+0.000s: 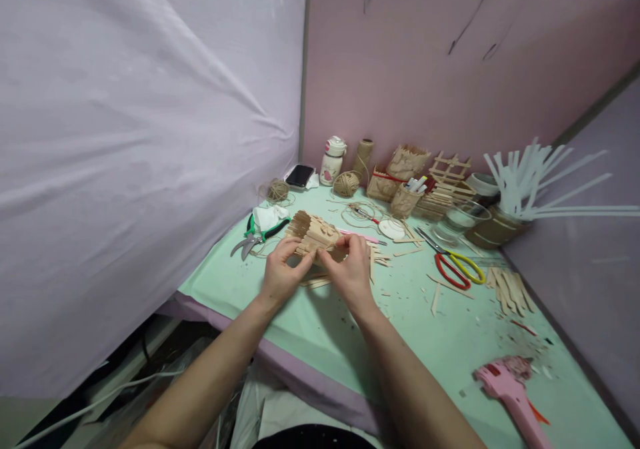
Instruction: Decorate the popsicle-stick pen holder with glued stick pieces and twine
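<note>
Between my two hands is a small container made of wooden craft sticks, tilted on its side with its open end toward the left. My left hand grips its left, near side with thumb and fingers. At the other end, my right hand closes on it with the thumb near my left thumb. Loose craft sticks lie on the table just below the container. Just behind it is a pink pen-like tool. Green-handled pruning shears rest to the left of my left hand.
Red and yellow scissors and wooden sticks lie at right. A pink glue gun rests near the front right. Behind stand a glass of water, a pot of glue sticks, twine and a white bottle.
</note>
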The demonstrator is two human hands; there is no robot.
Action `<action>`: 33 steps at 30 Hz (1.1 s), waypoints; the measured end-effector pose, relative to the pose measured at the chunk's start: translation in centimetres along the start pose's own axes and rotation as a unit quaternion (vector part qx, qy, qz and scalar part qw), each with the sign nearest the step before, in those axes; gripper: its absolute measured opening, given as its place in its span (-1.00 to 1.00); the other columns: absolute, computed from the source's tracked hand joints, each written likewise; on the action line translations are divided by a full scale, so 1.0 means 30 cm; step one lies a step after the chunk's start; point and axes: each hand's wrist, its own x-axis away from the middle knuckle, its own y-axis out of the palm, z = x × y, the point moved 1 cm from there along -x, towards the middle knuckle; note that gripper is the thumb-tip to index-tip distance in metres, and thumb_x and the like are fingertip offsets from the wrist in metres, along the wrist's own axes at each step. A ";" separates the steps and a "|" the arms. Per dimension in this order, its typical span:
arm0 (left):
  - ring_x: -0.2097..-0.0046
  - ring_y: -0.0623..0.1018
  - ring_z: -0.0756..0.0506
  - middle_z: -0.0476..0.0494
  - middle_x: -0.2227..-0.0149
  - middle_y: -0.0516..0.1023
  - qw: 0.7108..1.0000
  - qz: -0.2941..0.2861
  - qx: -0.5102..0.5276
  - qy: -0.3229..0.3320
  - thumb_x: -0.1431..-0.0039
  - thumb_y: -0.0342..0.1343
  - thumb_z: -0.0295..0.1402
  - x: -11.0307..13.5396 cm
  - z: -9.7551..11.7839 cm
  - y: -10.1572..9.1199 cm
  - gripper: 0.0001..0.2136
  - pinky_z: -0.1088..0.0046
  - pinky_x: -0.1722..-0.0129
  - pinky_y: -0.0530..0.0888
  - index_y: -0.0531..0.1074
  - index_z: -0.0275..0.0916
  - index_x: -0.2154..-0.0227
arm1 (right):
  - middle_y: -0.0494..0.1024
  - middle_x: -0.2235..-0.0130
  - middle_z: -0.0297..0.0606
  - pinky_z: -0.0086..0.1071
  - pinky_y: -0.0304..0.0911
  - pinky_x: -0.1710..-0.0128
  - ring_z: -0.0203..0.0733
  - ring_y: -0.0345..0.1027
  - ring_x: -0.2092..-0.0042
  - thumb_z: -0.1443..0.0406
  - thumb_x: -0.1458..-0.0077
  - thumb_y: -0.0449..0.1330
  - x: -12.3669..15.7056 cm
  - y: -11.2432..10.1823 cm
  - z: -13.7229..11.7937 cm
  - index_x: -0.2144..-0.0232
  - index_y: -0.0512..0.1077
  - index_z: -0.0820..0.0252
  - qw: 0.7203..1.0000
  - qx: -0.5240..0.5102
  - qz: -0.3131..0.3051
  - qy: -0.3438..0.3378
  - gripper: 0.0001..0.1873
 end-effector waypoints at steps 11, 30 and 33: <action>0.11 0.50 -0.16 -0.21 0.30 0.55 0.919 -0.216 -0.237 0.229 -0.07 0.13 -0.32 -0.267 0.066 -0.068 -0.87 0.30 0.10 0.44 0.47 -0.24 0.53 | 0.36 0.27 -0.28 -0.23 0.15 0.12 -0.13 0.20 0.19 0.18 0.03 0.19 -0.044 -0.058 0.039 0.36 0.26 0.12 0.991 -0.107 0.085 -0.007 -0.78; -0.34 0.07 -0.33 -0.46 -0.35 -0.05 0.978 -0.170 -0.027 -0.117 0.36 0.45 -0.16 -0.157 -0.216 -0.015 0.28 0.10 -0.27 0.08 -0.34 -0.18 -0.33 | 0.37 0.30 -0.30 -0.30 0.17 0.20 -0.20 0.22 0.26 0.19 0.01 0.19 -0.031 -0.120 0.095 0.34 0.30 0.15 0.975 -0.186 0.098 0.068 -0.80; -0.33 0.13 -0.31 -0.45 -0.32 0.05 0.975 -0.176 0.006 -0.139 0.40 0.46 -0.21 -0.176 -0.227 0.010 0.32 0.13 -0.27 0.09 -0.37 -0.18 -0.33 | 0.36 0.33 -0.34 -0.31 0.16 0.22 -0.22 0.20 0.29 0.20 0.01 0.20 -0.013 -0.164 0.093 0.35 0.31 0.15 0.969 -0.209 0.112 0.072 -0.81</action>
